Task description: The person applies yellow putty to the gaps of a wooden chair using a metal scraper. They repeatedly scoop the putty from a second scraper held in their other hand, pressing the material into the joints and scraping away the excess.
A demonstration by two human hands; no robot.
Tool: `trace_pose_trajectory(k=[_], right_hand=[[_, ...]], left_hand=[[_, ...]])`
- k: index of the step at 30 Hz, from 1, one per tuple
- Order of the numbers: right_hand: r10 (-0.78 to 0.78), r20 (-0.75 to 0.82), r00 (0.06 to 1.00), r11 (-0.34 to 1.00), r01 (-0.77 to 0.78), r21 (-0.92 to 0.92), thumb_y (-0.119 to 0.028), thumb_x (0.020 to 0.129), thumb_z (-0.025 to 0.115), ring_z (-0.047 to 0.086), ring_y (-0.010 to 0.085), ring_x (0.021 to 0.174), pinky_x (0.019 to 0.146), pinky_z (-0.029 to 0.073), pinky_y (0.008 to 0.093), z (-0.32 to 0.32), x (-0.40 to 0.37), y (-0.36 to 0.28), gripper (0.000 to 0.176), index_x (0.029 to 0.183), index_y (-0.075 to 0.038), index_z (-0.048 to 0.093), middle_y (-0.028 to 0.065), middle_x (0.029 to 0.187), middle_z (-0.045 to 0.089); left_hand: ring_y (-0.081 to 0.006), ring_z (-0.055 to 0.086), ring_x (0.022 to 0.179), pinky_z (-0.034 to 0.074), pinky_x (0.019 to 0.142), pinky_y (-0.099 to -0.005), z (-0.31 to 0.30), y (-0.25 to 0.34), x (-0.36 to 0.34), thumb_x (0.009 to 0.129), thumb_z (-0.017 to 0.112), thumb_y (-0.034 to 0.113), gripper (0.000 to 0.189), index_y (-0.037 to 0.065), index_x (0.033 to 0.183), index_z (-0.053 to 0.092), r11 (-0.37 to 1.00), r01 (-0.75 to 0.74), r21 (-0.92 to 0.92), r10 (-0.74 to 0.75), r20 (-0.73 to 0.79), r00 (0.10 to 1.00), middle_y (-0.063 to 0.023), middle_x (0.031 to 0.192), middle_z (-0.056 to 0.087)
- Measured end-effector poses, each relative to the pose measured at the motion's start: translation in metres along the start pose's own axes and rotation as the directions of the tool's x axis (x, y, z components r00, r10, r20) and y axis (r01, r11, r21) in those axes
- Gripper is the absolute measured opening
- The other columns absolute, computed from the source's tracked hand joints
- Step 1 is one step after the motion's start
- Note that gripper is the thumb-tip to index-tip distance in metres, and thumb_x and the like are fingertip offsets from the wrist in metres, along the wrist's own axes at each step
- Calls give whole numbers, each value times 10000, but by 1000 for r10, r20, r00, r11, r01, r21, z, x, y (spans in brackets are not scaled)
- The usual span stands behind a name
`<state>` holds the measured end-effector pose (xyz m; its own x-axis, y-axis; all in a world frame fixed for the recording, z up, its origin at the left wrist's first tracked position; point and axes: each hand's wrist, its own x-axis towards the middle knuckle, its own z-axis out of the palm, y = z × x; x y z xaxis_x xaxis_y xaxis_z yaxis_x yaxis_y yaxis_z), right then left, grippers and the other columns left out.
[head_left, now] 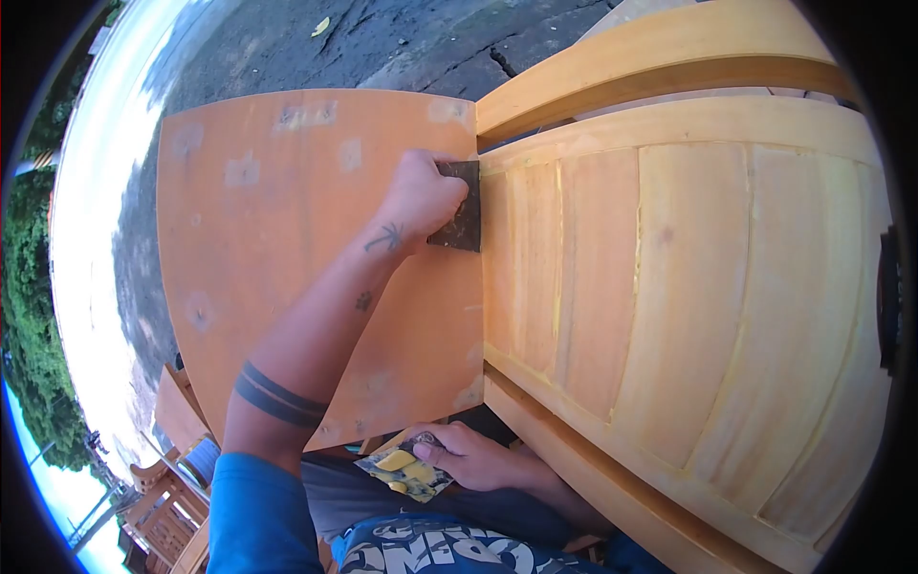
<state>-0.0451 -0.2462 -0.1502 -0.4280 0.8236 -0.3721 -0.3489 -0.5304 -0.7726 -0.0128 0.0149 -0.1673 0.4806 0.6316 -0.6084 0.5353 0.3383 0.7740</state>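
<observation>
My left hand [427, 194] is closed around a dark, flat scraper [465, 230]. The scraper's edge lies at the seam where an orange-brown wooden panel [287, 277] meets a lighter slatted wooden panel [688, 287]. Low in the view, close to my lap, my right hand [475, 457] grips a putty knife [406, 475] whose blade carries yellow putty. Pale filled patches dot the orange-brown panel. Yellow lines of filler run along the slat joints on the lighter one. The fingers under the putty knife are partly hidden.
A wooden rail [660, 53] runs above the slatted panel, and another rail [612, 469] runs below it. Carved wooden furniture [163, 517] stands at the lower left by a blue-and-white round container [201, 461]. Cracked dark ground [402, 57] lies beyond, with trees [43, 325] farther left.
</observation>
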Motion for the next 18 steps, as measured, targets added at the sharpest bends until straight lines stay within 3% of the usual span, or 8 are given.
trace_pose_trajectory(k=[2, 18], right_hand=[[16, 9, 1000, 1000, -16, 20, -209, 982, 397, 576, 305, 871, 811, 441, 369, 0, -1, -1, 293, 1107, 34, 503, 199, 942, 588], [32, -36, 999, 997, -34, -69, -226, 981, 422, 566, 226, 858, 798, 438, 334, -2, 0, 5, 272, 1059, 10, 532, 140, 900, 581]], left_hand=[[-150, 606, 664, 504, 571, -285, -3, 1, -1, 723, 582, -14, 311, -67, 1024, 639, 997, 19, -80, -15, 47, 999, -86, 805, 627], [-112, 595, 617, 498, 559, -264, 26, 81, -49, 740, 562, -1, 284, -63, 1005, 644, 980, -196, 24, 193, 94, 977, -71, 779, 646]])
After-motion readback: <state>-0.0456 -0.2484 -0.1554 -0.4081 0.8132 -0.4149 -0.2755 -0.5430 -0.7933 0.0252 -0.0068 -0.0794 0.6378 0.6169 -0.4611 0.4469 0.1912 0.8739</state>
